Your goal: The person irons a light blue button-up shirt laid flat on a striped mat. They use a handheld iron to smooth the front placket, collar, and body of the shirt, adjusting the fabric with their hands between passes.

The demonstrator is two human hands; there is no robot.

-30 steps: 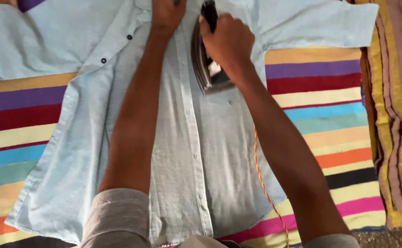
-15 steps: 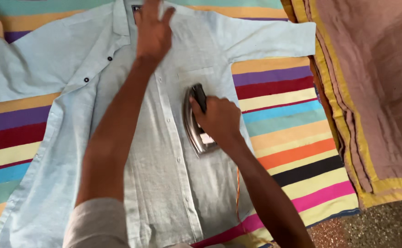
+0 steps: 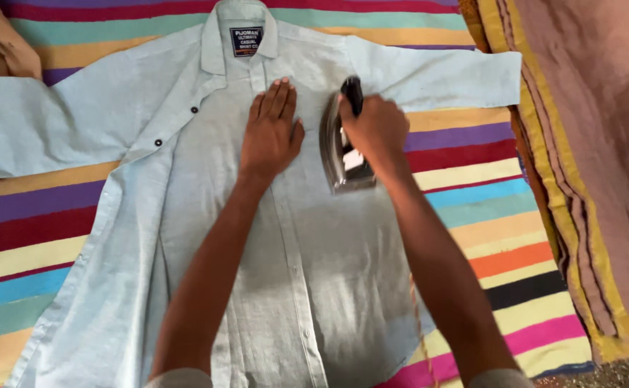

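- My left hand (image 3: 271,133) lies flat and open on the pale blue shirt (image 3: 113,237).
- My right hand (image 3: 373,129) grips the iron (image 3: 340,154) on the chest; I judge the lower front remains.

We see a shirt (image 3: 329,273) of matt, finely woven pale-blue cloth with small dark glossy buttons (image 3: 158,142). The iron (image 3: 343,154) is shiny metal — its handle dark and smooth. The striped sheet (image 3: 34,237) beneath is matt woven cloth — slightly coarse.

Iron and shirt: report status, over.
Right hand grips iron on shirt. Left hand flat beside the placket. Nothing in the way.
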